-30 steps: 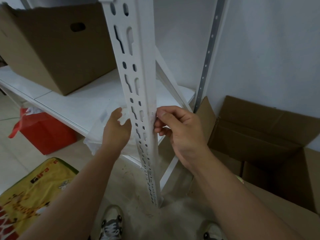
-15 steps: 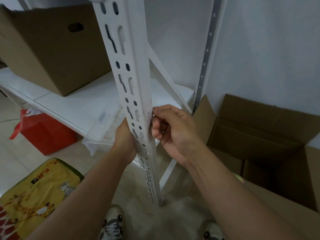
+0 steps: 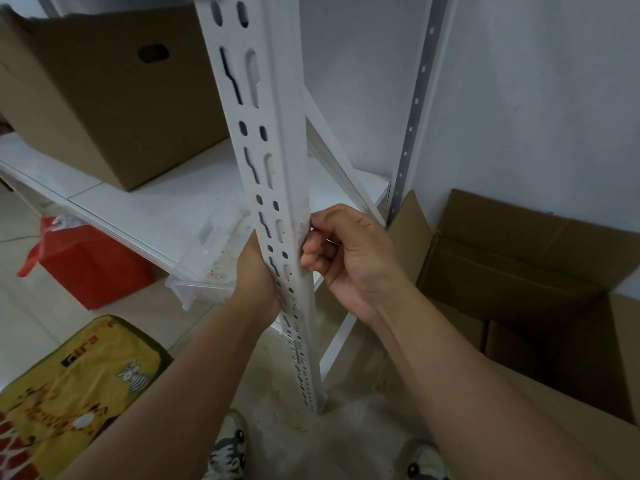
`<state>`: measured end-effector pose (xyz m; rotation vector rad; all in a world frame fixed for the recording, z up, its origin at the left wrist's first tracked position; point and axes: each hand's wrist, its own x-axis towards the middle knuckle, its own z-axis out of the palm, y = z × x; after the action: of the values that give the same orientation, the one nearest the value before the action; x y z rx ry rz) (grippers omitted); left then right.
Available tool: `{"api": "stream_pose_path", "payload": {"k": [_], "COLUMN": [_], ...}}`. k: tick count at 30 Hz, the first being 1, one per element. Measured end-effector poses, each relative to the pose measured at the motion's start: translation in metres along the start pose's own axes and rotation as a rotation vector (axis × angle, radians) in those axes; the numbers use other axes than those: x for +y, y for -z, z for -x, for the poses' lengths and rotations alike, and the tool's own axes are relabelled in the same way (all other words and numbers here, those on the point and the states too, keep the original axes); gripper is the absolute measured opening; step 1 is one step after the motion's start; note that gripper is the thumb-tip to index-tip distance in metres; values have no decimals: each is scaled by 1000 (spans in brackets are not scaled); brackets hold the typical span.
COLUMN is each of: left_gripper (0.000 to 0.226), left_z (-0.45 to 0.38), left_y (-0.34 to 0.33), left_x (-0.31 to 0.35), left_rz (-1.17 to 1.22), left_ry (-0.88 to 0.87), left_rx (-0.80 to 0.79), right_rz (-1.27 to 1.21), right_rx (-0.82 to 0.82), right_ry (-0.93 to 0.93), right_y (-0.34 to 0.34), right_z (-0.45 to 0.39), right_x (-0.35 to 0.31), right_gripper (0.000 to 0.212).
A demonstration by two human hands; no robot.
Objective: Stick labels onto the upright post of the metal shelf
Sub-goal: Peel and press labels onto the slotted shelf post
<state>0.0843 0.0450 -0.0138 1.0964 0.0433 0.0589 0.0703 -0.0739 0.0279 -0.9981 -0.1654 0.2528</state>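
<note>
The white slotted upright post [image 3: 277,140] of the metal shelf rises through the middle of the view. My left hand [image 3: 254,271] lies against the post's left edge at shelf height, and its fingers go behind the post out of sight. My right hand [image 3: 349,258] is at the post's right edge, fingers curled in toward the palm, thumb and forefinger tips touching the smudged right face. No label can be made out under or between the fingers.
A clear plastic box [image 3: 211,258] sits at the front of the white shelf board [image 3: 138,209], with a brown carton [image 3: 104,91] behind it. Open cartons [image 3: 519,271] stand on the right. On the floor at left are a red bag [image 3: 93,268] and a yellow mat [image 3: 72,386].
My left hand moved right from the plastic box to the post, its fingers slipping behind it. My right hand stayed at the post's right edge, shifting slightly.
</note>
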Motion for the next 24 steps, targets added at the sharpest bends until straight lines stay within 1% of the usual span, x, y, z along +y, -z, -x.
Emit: {"api": "stream_pose_path", "payload": {"k": [3, 6, 9, 15, 18, 24], "left_gripper": [59, 62, 52, 35, 37, 54], "left_z": [1, 2, 1, -6, -6, 0], "left_y": [-2, -3, 0, 9, 10, 0], "left_x": [0, 0, -1, -4, -4, -1], "left_rz": [2, -4, -19, -108, -123, -65], "left_ry": [-30, -25, -8, 28, 25, 22], "left_rx": [-62, -21, 30, 62, 80, 106], "right_rz": [22, 2, -37, -22, -39, -81], "right_rx": [10, 4, -8, -34, -49, -56], "right_ry": [8, -1, -28, -36, -45, -65], "right_y": [-1, -1, 0, 0, 1, 2], "right_z": [0, 1, 1, -2, -2, -2], "right_x": [-1, 0, -1, -6, -5, -2], "right_gripper": [24, 23, 23, 22, 22, 24]}}
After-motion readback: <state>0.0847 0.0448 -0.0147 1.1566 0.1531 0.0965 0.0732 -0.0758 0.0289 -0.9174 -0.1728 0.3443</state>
